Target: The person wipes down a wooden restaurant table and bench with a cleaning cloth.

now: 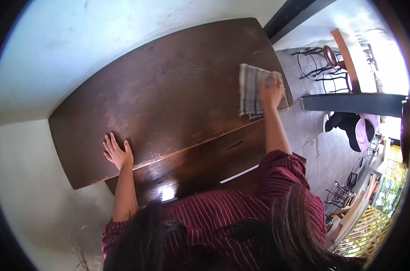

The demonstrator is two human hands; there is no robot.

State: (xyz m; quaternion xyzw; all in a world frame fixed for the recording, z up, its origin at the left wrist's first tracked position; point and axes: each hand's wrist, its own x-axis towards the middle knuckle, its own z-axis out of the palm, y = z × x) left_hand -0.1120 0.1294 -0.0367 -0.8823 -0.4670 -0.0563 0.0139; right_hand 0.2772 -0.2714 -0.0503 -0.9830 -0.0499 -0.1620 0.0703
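Note:
A dark brown wooden table [168,90] with scuffed, worn patches spreads out in front of me. My left hand [118,152] rests near its front left edge, fingers spread and holding nothing. Toward the right end, my right hand [272,92] lies on top of a grey striped cloth [251,90], pressing it flat against the tabletop. The fingers of that hand are apart and slightly blurred. The cloth reaches close to the table's right edge.
A wooden bench [191,162] runs along the near side. Pale walls [101,36] border the far and left sides. On the right are a tiled floor [304,126], a dark post [354,102], stools [338,194] and another person [351,128].

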